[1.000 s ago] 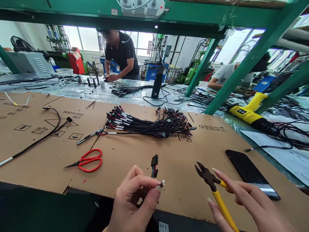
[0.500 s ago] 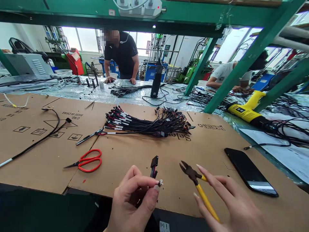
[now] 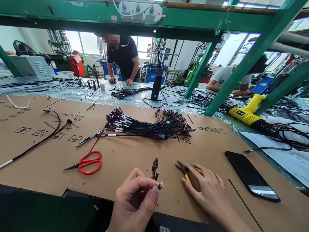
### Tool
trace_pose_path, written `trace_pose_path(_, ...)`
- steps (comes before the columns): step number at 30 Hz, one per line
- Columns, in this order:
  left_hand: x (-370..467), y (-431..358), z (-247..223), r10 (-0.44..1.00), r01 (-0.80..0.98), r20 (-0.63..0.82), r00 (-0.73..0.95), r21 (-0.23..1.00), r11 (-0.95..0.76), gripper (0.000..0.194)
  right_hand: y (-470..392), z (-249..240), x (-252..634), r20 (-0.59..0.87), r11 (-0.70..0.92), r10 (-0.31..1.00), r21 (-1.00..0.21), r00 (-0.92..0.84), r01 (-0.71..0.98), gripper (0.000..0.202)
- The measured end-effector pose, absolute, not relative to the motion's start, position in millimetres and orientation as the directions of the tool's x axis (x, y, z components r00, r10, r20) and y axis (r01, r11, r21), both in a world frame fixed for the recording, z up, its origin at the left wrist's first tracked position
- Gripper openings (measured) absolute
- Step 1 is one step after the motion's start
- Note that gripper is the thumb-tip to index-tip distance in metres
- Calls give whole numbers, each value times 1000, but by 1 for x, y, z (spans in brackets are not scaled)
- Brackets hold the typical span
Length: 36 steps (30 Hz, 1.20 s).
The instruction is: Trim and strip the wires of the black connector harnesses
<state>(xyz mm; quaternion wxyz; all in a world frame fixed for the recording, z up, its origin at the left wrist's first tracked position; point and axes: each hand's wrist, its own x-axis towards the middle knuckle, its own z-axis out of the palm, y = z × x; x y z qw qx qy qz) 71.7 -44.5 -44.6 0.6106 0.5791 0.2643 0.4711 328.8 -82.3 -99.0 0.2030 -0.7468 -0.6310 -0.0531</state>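
My left hand (image 3: 137, 199) is closed in a pinch on a wire end with small metal terminals (image 3: 160, 185). Behind its fingertips rises a black connector (image 3: 155, 163) on several thin coloured wires. Low over the cardboard, my right hand (image 3: 207, 190) has its thumb and fingers about the yellow handles of diagonal cutters (image 3: 181, 166). Their dark jaws are apart and point away from me. Part of the handles is hidden under the fingers. Beyond both hands lies a bundle of black cable harnesses (image 3: 145, 125) with white labels.
Red-handled scissors (image 3: 89, 163) and a slim metal tool (image 3: 89, 138) lie on the left. A phone (image 3: 252, 175) and a thin dark strip (image 3: 243, 203) are on the right. A yellow heat gun (image 3: 246, 112) stands by a green post. Two people work across the table.
My right hand has moved away from me and to the left with the cutters, which now sit lower and flatter against the cardboard. The thin strip shows at right. My left hand keeps its pinch.
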Motion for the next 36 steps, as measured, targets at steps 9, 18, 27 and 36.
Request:
trace_pose_path(9,74,-47,-46,806,-296,223,548,953,-63,12,-90,-11,236,520,446,854,-726,-7,523,12)
trace_pose_path(18,72,-44,-43,822,-168,298,485,954,-247,4,-88,0,223,487,405,874,-737,9,541,14)
trace_pose_path(27,69,-43,-40,775,-39,487,403,855,-517,14,-80,2,221,-2,-20,999,-941,51,339,40)
trace_pose_path(36,76,-40,-34,600,77,756,263,603,-794,13,-87,0,216,180,122,980,-879,84,461,30)
